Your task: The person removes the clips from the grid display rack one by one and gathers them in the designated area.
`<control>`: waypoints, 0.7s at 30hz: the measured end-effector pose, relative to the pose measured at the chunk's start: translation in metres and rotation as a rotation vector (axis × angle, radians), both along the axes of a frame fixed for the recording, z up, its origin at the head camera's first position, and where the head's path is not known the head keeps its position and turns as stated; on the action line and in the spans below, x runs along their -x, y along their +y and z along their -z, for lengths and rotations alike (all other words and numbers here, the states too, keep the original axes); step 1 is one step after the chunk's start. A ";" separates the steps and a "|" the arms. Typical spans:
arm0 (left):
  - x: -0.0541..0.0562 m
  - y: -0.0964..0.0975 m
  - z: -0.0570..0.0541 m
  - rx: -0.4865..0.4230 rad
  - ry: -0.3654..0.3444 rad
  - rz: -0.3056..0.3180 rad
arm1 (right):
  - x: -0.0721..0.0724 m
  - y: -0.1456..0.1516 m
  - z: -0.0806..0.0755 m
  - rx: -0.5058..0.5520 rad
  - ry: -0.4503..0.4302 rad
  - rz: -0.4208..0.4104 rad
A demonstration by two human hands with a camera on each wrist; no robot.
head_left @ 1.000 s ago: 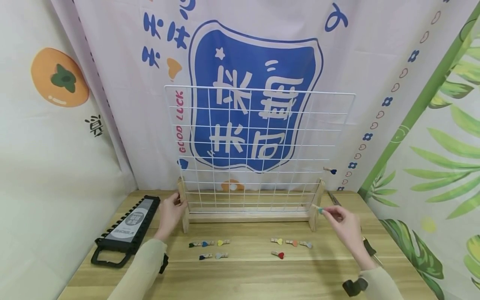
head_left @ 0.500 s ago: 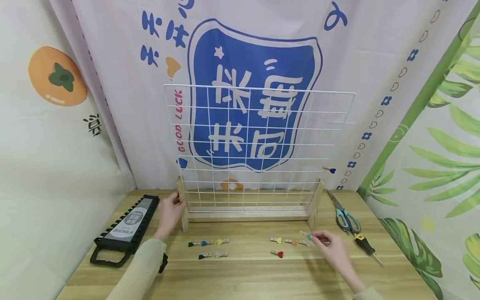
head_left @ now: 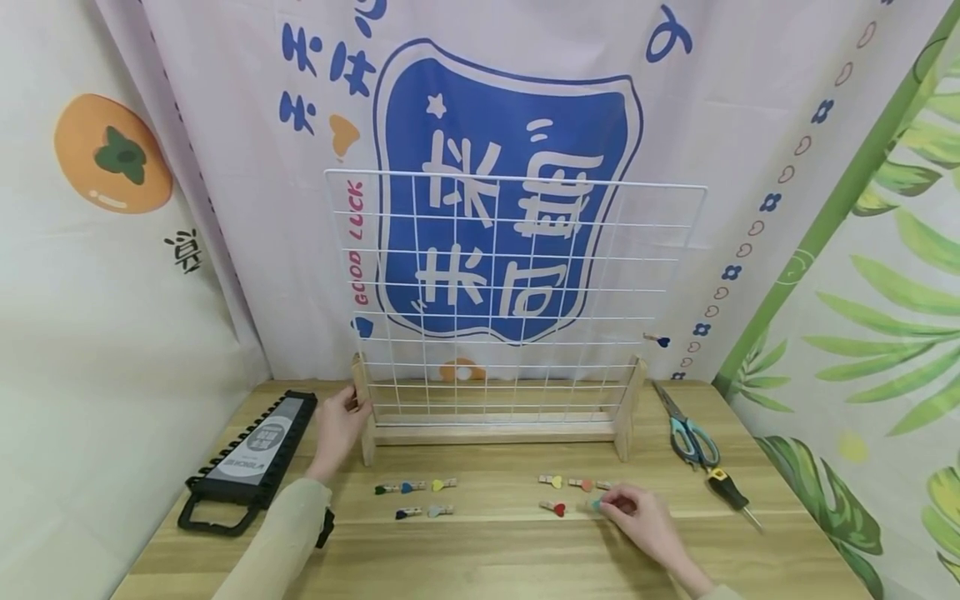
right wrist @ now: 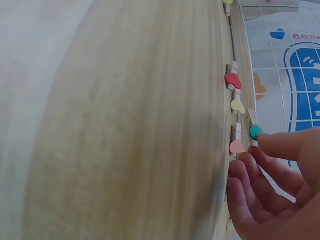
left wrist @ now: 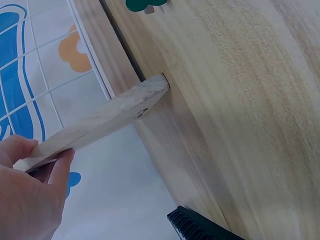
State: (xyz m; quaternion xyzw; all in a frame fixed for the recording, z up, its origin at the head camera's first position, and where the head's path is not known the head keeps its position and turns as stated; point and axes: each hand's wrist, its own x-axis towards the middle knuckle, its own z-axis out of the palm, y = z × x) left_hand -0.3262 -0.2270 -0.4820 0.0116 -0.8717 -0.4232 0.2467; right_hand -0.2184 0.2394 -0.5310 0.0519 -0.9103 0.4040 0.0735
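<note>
In the head view my left hand (head_left: 339, 429) grips the left upright of a wooden stand (head_left: 495, 435) that holds a white wire grid (head_left: 517, 178). The left wrist view shows thumb and fingers around that upright's (left wrist: 100, 117) end. My right hand (head_left: 645, 521) pinches a small wooden clothespin with a teal heart (right wrist: 256, 132), low over the table and right of the red-heart clothespin (head_left: 555, 507). Behind it lie clothespins with yellow (head_left: 552, 481) and orange (head_left: 583, 484) hearts, plus one partly hidden by my fingers. A dark blue heart clothespin (head_left: 660, 340) hangs on the grid's right edge.
Several more heart clothespins, including a blue one (head_left: 412, 487) and a grey one (head_left: 440, 511), lie in two rows at left centre. A black toothed rack (head_left: 251, 458) lies far left. Scissors (head_left: 692, 442) and a screwdriver (head_left: 731, 492) lie at right.
My right hand has carried the teal clothespin from beside the stand's right foot down and left toward the front row, uncovering the scissors and screwdriver. My left hand stays on the upright.
</note>
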 end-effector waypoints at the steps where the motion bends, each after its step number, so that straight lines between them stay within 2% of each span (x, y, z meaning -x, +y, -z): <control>1: 0.000 0.000 0.000 0.005 -0.002 -0.003 | 0.000 0.000 0.001 -0.011 -0.001 -0.009; 6: 0.000 0.000 -0.001 0.021 0.010 -0.015 | 0.002 -0.001 0.002 -0.060 -0.026 -0.034; 11: 0.000 0.000 -0.001 0.027 0.024 -0.012 | 0.002 -0.001 0.003 -0.097 -0.015 -0.080; 21: 0.001 -0.001 0.001 0.057 0.017 -0.025 | 0.001 -0.002 0.004 -0.096 -0.035 -0.096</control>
